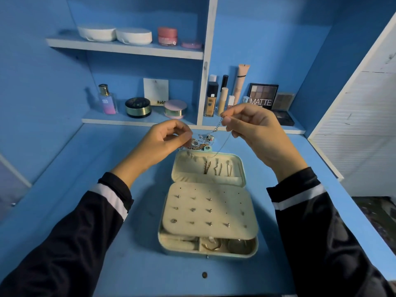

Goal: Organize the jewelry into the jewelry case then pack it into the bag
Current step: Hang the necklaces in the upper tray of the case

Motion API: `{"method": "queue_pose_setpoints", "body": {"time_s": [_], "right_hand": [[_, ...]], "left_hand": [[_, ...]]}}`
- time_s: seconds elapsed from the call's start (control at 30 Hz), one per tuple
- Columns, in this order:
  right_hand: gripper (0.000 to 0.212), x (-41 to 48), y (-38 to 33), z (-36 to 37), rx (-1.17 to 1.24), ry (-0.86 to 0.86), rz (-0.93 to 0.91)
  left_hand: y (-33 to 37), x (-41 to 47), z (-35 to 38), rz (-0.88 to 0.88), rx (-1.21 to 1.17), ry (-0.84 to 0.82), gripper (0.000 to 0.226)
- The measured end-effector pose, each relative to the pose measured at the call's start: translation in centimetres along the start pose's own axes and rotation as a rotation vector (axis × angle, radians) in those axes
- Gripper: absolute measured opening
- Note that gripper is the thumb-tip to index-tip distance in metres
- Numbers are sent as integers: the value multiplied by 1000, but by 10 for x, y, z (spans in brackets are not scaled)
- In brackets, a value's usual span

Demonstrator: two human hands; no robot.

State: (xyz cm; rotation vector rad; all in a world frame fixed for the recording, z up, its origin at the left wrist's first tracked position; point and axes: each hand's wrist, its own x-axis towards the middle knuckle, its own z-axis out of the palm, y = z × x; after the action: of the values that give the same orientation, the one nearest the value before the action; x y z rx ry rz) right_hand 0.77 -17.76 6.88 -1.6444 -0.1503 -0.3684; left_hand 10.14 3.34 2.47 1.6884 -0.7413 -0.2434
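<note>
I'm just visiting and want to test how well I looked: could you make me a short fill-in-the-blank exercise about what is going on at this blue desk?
1. The right hand pinches the end of a thin silver ____, lifting it above the desk.
2. The left hand is at the tangled jewelry pile lying just behind the open ____.
3. Rows of small stud earrings are pinned to the case's cream ____.
4. The eyeshadow palette on the shelf reads ____.

Missing words: chain; jewelry case; panel; MATTE

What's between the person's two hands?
In the head view, a thin silver chain stretches from the right hand toward the left hand, above tangled jewelry.
</note>
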Motion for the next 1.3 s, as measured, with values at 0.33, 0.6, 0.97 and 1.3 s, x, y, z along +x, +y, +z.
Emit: {"method": "queue_pose_setpoints", "body": {"time_s": [0.33,0.6,0.97,1.3], "right_hand": [[14,-18,-27,12,8,-92,-46],[8,-25,-11,17,-87,-174,43],[7,-7,14,23,-213,-284,172],[10,4,33,22,-212,-238,139]], "left_hand": [[22,-27,13,7,-94,-71,19],[7,-32,13,-55,66,-134,4],[-13,-20,1,-18,195,-78,9],[-14,-2,6,3,57,-146,24]]}}
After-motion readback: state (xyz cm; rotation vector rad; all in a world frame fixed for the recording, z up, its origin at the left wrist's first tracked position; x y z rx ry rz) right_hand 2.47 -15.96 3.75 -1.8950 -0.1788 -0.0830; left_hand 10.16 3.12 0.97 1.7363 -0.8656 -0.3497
